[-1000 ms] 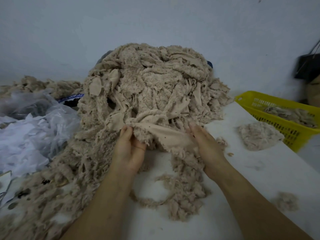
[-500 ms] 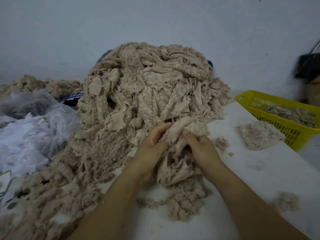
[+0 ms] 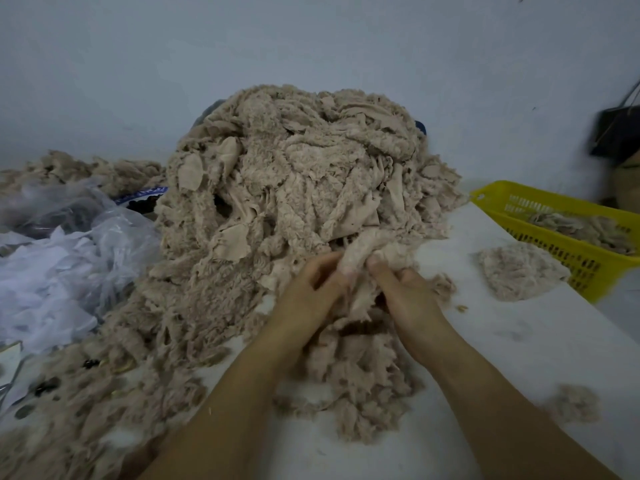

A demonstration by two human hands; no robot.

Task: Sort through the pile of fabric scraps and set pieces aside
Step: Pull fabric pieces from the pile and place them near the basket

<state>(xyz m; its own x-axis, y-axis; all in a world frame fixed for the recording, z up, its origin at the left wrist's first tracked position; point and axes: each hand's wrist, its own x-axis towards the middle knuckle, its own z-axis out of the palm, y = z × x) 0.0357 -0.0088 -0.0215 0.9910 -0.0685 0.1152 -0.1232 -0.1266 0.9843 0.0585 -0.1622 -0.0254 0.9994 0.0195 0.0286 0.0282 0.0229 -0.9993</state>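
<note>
Hands: L, R grip scrap btwn.

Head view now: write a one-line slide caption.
Left hand and right hand grip one beige scrap at the foot of the pile; a yellow basket stands to the right.

The pile of scraps sits on the tabletop, backed against the wall. Plastic bags lie to its left. To its right lies a small heap, and farther right a basket holding more scraps. At the pile's front, the left hand and right hand grip one scrap between them.
</note>
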